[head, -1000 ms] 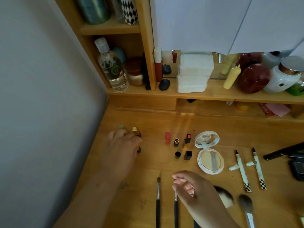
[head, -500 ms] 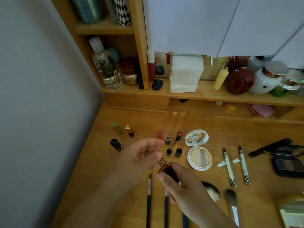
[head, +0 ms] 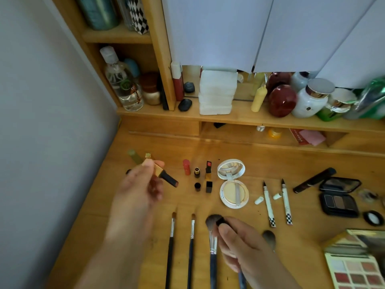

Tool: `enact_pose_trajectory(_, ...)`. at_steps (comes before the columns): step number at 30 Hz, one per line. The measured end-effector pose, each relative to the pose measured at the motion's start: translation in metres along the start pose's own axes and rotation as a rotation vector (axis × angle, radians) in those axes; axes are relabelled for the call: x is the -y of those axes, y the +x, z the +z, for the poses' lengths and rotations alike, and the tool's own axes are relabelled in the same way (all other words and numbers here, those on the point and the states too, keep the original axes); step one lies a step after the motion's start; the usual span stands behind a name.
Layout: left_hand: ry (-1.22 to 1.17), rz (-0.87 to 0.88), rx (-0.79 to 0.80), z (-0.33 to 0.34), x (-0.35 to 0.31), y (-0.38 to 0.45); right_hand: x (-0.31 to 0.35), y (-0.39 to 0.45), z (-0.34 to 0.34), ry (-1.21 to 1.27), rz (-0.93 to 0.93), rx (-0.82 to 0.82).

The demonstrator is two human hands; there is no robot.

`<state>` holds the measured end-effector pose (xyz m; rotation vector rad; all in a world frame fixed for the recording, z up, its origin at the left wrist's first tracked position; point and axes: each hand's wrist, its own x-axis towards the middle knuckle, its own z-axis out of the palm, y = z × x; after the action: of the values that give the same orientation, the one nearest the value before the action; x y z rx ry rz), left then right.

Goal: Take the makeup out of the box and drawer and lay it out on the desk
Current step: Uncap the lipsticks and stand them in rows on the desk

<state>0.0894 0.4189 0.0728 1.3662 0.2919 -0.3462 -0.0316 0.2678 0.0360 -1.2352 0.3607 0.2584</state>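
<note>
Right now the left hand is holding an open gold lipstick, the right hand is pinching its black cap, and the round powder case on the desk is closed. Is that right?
Not quite. The head view shows the round powder case lying open, its lid flipped back. The rest holds: the left hand holds the open gold lipstick, and the right hand pinches a small black cap.

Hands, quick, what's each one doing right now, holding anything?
Left hand: fingers pinch the gold base of an uncapped lipstick, held above the desk.
Right hand: fingers pinch a small black cap.
</note>
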Motion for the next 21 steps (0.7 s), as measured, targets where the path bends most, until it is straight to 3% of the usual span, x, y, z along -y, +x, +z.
enact_pose_trajectory(3, 0.082, 0.112, 0.172, -0.001, -0.011, 0.001, -0.004, -0.009, -0.006, 0.011, -0.033, -0.016)
enact_pose_trajectory(6, -0.047, -0.023, 0.274, 0.011, -0.001, -0.012, -0.002, -0.010, -0.006, 0.030, -0.061, -0.023)
enact_pose_trajectory(12, -0.488, -0.384, 0.194, 0.023, 0.030, -0.031, 0.005, -0.002, -0.007, 0.081, -0.082, -0.079)
enact_pose_trajectory(15, -0.622, -0.471, 0.164, 0.024, 0.045, -0.038, 0.003, 0.004, -0.002, 0.033, -0.115, -0.153)
enact_pose_trajectory(18, -0.573, -0.431, 0.215, 0.023, 0.058, -0.042, 0.000, 0.009, 0.007, 0.066, -0.133, -0.216)
enact_pose_trajectory(21, -0.307, -0.252, 0.231, 0.020, 0.066, -0.042, -0.003, 0.012, 0.011, 0.106, -0.149, -0.273)
